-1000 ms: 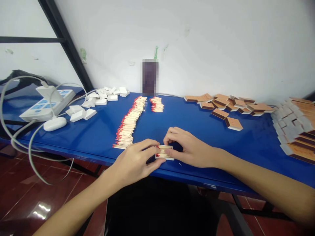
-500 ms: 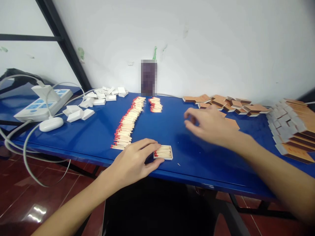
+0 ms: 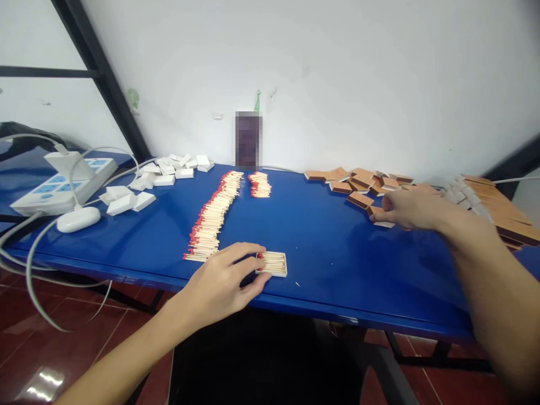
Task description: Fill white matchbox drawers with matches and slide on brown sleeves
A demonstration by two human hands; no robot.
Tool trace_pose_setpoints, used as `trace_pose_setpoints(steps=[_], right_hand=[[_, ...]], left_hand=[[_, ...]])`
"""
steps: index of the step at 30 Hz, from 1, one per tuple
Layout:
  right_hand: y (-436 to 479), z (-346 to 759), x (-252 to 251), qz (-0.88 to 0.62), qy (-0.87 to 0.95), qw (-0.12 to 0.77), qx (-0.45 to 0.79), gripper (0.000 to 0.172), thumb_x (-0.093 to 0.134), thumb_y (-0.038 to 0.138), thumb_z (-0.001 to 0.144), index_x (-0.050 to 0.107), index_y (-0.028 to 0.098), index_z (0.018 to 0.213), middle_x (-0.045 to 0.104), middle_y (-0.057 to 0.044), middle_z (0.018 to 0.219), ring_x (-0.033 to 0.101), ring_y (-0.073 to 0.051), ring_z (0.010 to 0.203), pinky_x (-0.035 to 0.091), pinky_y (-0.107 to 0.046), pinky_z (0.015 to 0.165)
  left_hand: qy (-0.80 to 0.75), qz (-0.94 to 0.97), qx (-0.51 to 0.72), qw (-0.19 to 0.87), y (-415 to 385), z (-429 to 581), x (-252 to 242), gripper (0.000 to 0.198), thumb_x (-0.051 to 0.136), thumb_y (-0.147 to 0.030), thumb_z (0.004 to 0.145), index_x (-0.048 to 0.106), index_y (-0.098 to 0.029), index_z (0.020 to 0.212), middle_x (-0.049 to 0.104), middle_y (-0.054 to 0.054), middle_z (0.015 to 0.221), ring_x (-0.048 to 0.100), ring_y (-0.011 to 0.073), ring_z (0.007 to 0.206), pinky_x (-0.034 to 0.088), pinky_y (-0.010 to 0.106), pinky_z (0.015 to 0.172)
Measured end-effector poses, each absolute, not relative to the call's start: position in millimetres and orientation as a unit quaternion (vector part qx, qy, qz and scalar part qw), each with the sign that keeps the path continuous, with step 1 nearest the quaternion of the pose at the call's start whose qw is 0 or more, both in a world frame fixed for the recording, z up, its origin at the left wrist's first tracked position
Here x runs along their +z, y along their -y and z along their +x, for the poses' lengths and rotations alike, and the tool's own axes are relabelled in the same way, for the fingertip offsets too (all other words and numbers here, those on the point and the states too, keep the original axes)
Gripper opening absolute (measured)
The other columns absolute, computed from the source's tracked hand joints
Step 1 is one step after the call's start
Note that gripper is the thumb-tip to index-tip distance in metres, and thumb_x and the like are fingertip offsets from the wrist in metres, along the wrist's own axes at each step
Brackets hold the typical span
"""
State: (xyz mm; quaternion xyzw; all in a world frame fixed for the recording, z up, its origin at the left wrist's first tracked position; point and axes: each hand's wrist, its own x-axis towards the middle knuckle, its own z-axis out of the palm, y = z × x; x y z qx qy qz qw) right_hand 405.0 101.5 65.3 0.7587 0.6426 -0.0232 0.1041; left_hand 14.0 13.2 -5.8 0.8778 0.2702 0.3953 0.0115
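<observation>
Slim wooden matches [image 3: 213,219] with red heads lie left in a slanting row. The left hand [image 3: 228,275], fingers slightly parted, holds a white rectangular tray [image 3: 286,264] at near middle; farther right, the right hand [image 3: 415,207], fingers curled, is at a flat brown box [image 3: 375,211], its grip I cannot tell.

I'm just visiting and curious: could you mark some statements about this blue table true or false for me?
1. The left hand holds a small white tray with matches in it. True.
2. The right hand is at that same tray. False: it is at an orange-brown box; whether it grips it is unclear.
3. The long row of matches has its red heads toward the left of the picture. True.
4. The power strip lies at the picture's right edge. False: it is at the left.
5. White boxes lie near the power strip. True.
</observation>
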Motion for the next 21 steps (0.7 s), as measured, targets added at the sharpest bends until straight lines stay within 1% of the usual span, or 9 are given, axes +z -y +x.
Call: trace_pose_setpoints(steps=[3,5,7,8,10,11,14,17,21], right_hand=[[-94.4,409.8,65.7,0.72,-0.685,0.101,-0.042,0.036,0.075,0.046,0.072,0.047,0.023,0.065,0.058,-0.004,0.062,0.057,-0.023,0.058,0.039,-0.035,0.053],[-83.4,404.4,67.6,0.654,-0.749,0.07,-0.086,0.033,0.077,0.042,0.069,0.05,0.023,0.07,0.061,-0.003,0.068,0.055,-0.018,0.056,0.039,-0.032,0.051],[-70.3,387.4,70.4,0.564,-0.816,0.029,-0.123,0.019,0.069,0.037,0.079,0.055,0.024,0.083,0.063,-0.003,0.076,0.054,-0.015,0.058,0.042,-0.031,0.053],[-63.8,374.9,71.8,0.522,-0.839,0.033,-0.15,0.018,0.069,0.036,0.081,0.055,0.025,0.083,0.061,-0.002,0.073,0.053,-0.015,0.057,0.041,-0.03,0.051],[-52.6,346.1,73.5,0.475,-0.855,0.025,-0.206,0.023,0.074,0.035,0.075,0.055,0.025,0.084,0.059,0.0,0.07,0.053,-0.015,0.055,0.04,-0.029,0.048],[-48.2,331.6,73.5,0.456,-0.86,0.01,-0.23,0.026,0.074,0.033,0.074,0.057,0.026,0.093,0.06,0.001,0.074,0.056,-0.016,0.059,0.042,-0.029,0.05],[-40.1,297.3,68.4,0.391,-0.881,-0.045,-0.262,0.044,0.074,0.032,0.075,0.055,0.028,0.114,0.063,-0.001,0.094,0.06,-0.019,0.078,0.05,-0.031,0.064],[-37.6,280.1,57.5,0.374,-0.887,-0.077,-0.258,0.043,0.073,0.038,0.077,0.054,0.026,0.113,0.061,-0.002,0.097,0.058,-0.019,0.085,0.049,-0.033,0.072],[-38.1,273.6,44.6,0.367,-0.888,-0.127,-0.247,0.036,0.072,0.036,0.079,0.052,0.023,0.106,0.059,-0.001,0.094,0.055,-0.017,0.08,0.047,-0.032,0.072]], left_hand=[[-0.274,0.88,0.388,0.017,-12.9,14.7,-4.7,0.009,0.062,-0.018,0.093,0.068,-0.015,0.098,0.069,0.011,0.111,0.072,0.0197,0.093,0.062,0.032,0.08],[-0.277,0.881,0.384,0.022,-12.5,15.0,-4.0,0.011,0.062,-0.019,0.093,0.067,-0.015,0.102,0.069,0.011,0.112,0.071,0.0198,0.094,0.062,0.032,0.08],[-0.284,0.881,0.378,0.03,-12.1,15.2,-3.2,0.019,0.062,-0.02,0.092,0.064,-0.016,0.111,0.069,0.011,0.114,0.07,0.0205,0.099,0.061,0.033,0.085],[-0.291,0.881,0.372,0.034,-12.0,15.2,-2.8,0.024,0.063,-0.021,0.092,0.063,-0.016,0.115,0.068,0.011,0.116,0.069,0.021,0.101,0.06,0.034,0.088],[-0.307,0.881,0.357,0.043,-11.8,15.2,-1.7,0.029,0.065,-0.024,0.091,0.061,-0.016,0.119,0.067,0.01,0.117,0.067,0.022,0.104,0.058,0.036,0.091],[-0.314,0.882,0.348,0.045,-11.7,15.2,-1.1,0.028,0.065,-0.024,0.091,0.061,-0.016,0.118,0.068,0.01,0.116,0.067,0.0224,0.103,0.058,0.037,0.09],[-0.334,0.882,0.329,0.043,-11.4,15.7,0.9,0.022,0.064,-0.024,0.091,0.062,-0.016,0.112,0.069,0.009,0.107,0.067,0.0233,0.095,0.057,0.039,0.085],[-0.346,0.881,0.319,0.042,-11.5,16.4,1.9,0.018,0.063,-0.025,0.092,0.062,-0.017,0.108,0.069,0.007,0.102,0.065,0.0227,0.088,0.055,0.037,0.078],[-0.345,0.878,0.33,0.04,-12.5,16.1,1.2,0.016,0.063,-0.026,0.093,0.061,-0.017,0.106,0.069,0.006,0.099,0.064,0.0216,0.085,0.053,0.035,0.075]])
